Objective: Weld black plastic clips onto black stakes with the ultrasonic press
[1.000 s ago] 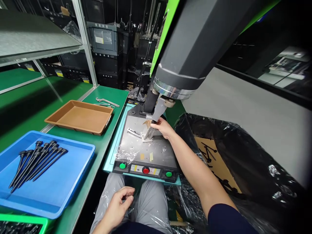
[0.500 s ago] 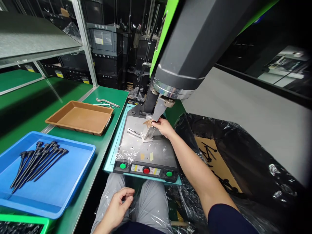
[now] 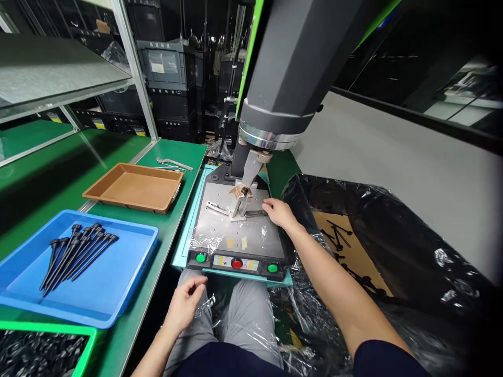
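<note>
My right hand (image 3: pixel 280 213) is off to the right of the metal fixture (image 3: pixel 238 205), fingers stretched out and nothing seen in them. A small black part (image 3: pixel 244 191) sits at the top of that fixture, beside a piece of brown sheet (image 3: pixel 236 190). Just above it the grey metal blade (image 3: pixel 251 166) of the press comes down; whether they touch, I cannot tell. Above my lap, my left hand (image 3: pixel 184 302) hangs loosely curled with thumb and fingers apart, holding nothing. It is nearest the left green button (image 3: pixel 200 258) on the press base.
On the left bench lie a blue tray (image 3: pixel 135 262) with several long black pins (image 3: pixel 78 254), a brown tray (image 3: pixel 133 189), a wrench (image 3: pixel 175 163) and a green bin (image 3: pixel 88 351) of black parts. At right, a black-lined box (image 3: pixel 412 246) holds more pins. A red button (image 3: pixel 236 264) sits centrally.
My right hand has let go of the black part at the fixture and moved right, towards me. My left hand has shifted slightly up and left. The view has tilted a little.
</note>
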`<state>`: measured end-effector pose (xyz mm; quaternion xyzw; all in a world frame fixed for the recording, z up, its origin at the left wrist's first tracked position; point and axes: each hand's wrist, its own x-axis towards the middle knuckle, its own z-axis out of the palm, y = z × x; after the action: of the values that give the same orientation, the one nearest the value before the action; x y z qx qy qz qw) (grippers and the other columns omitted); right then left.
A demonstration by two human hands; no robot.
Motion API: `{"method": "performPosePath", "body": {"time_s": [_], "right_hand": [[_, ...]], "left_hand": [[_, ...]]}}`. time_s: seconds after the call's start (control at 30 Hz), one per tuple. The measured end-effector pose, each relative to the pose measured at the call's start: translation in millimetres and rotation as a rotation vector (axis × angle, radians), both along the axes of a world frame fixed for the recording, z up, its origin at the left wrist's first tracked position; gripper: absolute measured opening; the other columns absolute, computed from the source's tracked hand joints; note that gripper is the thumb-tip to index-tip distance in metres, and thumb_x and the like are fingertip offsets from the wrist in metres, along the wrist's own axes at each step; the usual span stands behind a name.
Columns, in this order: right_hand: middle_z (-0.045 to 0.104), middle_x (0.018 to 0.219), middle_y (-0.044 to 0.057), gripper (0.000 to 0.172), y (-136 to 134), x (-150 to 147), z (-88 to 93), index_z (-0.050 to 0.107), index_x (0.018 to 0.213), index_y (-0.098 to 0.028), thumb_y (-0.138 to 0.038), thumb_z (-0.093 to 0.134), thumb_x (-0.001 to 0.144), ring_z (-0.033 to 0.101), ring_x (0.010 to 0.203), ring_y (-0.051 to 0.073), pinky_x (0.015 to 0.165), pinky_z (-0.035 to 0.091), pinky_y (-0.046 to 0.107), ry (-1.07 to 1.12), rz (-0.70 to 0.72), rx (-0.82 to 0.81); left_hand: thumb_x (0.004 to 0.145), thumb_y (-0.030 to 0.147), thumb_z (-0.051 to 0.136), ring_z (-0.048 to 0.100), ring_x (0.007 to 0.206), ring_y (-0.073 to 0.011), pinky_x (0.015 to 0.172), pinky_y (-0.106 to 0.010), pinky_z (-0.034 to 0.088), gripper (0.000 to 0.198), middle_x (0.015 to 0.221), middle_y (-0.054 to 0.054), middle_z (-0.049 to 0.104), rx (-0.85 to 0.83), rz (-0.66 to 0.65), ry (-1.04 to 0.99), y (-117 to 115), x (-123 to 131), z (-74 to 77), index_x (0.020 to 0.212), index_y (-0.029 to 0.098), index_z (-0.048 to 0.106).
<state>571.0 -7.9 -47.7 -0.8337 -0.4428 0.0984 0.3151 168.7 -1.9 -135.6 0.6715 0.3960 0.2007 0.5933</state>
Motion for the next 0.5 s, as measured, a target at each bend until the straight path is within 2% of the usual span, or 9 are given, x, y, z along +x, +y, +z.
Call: {"method": "performPosePath", "body": {"time_s": [0.1,0.2,0.27,0.4,0.5], "right_hand": [[0.069,0.1,0.017,0.029,-13,-1,-8.2,0.071,0.092,-0.016,-0.039,0.066,0.075,0.061,0.101,0.036,0.095,0.039,0.049,-0.059,0.058,-0.179],[0.071,0.087,0.014,0.031,-9,-6,-17.0,0.07,0.082,-0.017,-0.046,0.069,0.073,0.063,0.092,0.033,0.09,0.04,0.048,-0.089,0.121,-0.312],[0.07,0.079,0.011,0.031,-2,-8,-21.5,0.07,0.075,-0.018,-0.049,0.069,0.072,0.064,0.083,0.029,0.082,0.043,0.042,-0.088,0.176,-0.372],[0.066,0.063,0.004,0.02,7,-13,-22.2,0.067,0.061,-0.019,-0.036,0.071,0.07,0.062,0.064,0.02,0.063,0.042,0.028,-0.067,0.319,-0.409],[0.065,0.063,0.002,0.009,4,-18,-13.5,0.068,0.068,-0.019,-0.025,0.065,0.074,0.06,0.063,0.018,0.059,0.04,0.025,-0.072,0.393,-0.336]], "left_hand": [[0.083,0.044,0.058,0.065,0.102,-0.0237,0.096,-0.038,0.048,0.033,0.106,-0.007,0.072,0.077,0.046,-0.04,15,12,14.7,0.1,0.019,0.07],[0.083,0.042,0.058,0.065,0.101,-0.0228,0.095,-0.037,0.048,0.031,0.105,-0.007,0.072,0.13,0.04,-0.089,27,31,32.1,0.1,0.019,0.07],[0.083,0.042,0.058,0.066,0.098,-0.0228,0.092,-0.037,0.05,0.031,0.104,-0.007,0.072,0.157,0.027,-0.083,36,45,42.3,0.1,0.018,0.069],[0.083,0.038,0.057,0.066,0.095,-0.0235,0.089,-0.037,0.05,0.03,0.104,-0.009,0.072,0.252,0.016,-0.01,61,70,55.0,0.098,0.016,0.069],[0.083,0.034,0.055,0.066,0.091,-0.0231,0.088,-0.038,0.05,0.031,0.108,-0.011,0.071,0.334,-0.004,0.057,85,85,59.6,0.102,0.015,0.068]]}}
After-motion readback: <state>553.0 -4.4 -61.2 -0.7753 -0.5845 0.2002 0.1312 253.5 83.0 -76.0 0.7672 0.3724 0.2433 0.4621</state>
